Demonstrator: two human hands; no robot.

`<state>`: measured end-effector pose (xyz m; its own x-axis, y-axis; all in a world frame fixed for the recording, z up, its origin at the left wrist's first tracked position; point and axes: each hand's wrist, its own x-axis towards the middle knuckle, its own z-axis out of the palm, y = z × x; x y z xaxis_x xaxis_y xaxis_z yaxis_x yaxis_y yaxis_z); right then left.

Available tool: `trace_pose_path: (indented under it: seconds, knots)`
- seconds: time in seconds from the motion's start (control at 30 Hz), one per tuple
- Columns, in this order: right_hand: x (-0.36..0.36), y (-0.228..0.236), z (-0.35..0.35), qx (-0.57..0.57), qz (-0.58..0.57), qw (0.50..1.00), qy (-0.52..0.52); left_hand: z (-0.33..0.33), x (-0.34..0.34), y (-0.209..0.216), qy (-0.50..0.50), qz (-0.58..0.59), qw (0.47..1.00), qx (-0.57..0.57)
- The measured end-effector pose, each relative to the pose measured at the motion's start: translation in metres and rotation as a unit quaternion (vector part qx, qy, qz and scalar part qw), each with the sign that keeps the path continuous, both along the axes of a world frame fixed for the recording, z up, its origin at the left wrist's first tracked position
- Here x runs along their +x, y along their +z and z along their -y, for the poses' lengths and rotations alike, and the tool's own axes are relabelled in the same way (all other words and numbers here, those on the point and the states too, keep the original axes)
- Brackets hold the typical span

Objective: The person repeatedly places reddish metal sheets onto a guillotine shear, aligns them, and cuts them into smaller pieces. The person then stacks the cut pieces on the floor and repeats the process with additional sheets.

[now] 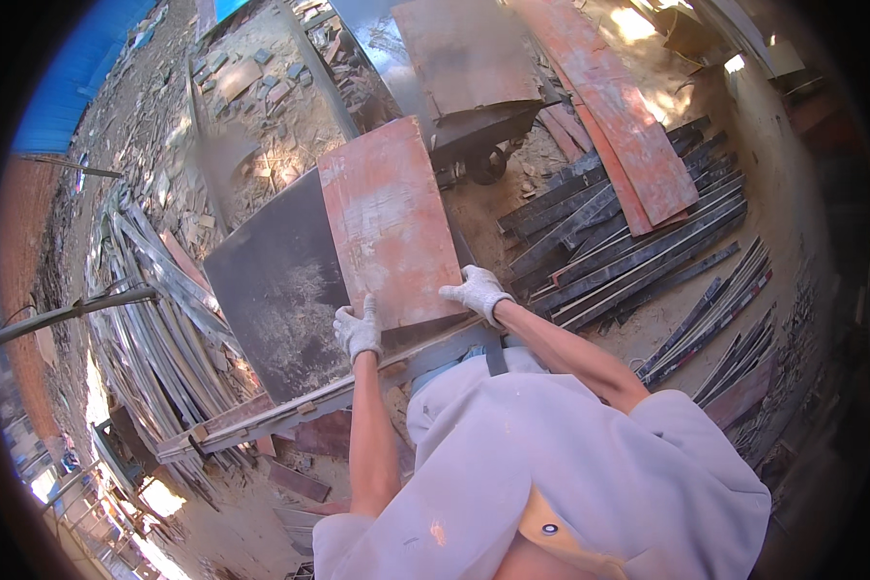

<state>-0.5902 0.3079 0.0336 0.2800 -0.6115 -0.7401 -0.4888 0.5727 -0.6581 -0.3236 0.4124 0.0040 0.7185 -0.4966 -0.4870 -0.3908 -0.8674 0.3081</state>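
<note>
White smears (pixel 382 206) mark the red board (pixel 401 261) both hands (pixel 360 332) (pixel 478 291) hold.

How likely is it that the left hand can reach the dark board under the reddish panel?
Probably yes: the left hand is at the edge of the reddish panel, and the dark board shows uncovered beside it.

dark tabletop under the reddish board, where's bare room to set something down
Bare: the dark, flat tabletop, from its left edge to the reddish rectangular board and white-gloved left hand. Crowded: the right side, stacked with long dark planks, and the far left, heaped with long grey strips.
</note>
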Motion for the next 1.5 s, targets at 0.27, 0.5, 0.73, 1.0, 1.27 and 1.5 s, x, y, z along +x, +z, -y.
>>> trace_pose_path:
  seconds: [0.27,0.5,0.73,1.0,1.27,1.5]
  knots:
    - [0.022,0.127,-0.001,-0.298,-0.022,0.948,0.112,-0.005,-0.049,-0.029,0.245,-0.633,0.691,-0.248]
    - [-0.047,0.044,0.027,-0.123,-0.078,0.988,0.046,-0.026,-0.041,-0.043,0.150,-0.422,0.856,-0.259]
    - [-0.077,-0.038,0.011,-0.084,-0.175,0.979,0.062,-0.021,-0.082,-0.016,0.049,-0.139,0.968,-0.205]
    - [-0.093,-0.068,0.011,-0.095,-0.194,0.965,0.149,-0.035,-0.109,-0.017,-0.070,0.031,0.995,-0.058]
    - [-0.091,-0.068,0.016,-0.068,-0.196,0.966,0.151,-0.027,-0.108,-0.013,-0.067,0.009,0.998,-0.004]
    - [-0.095,-0.085,0.022,-0.077,-0.160,0.969,0.173,-0.026,-0.113,-0.008,-0.096,0.024,0.995,-0.015]
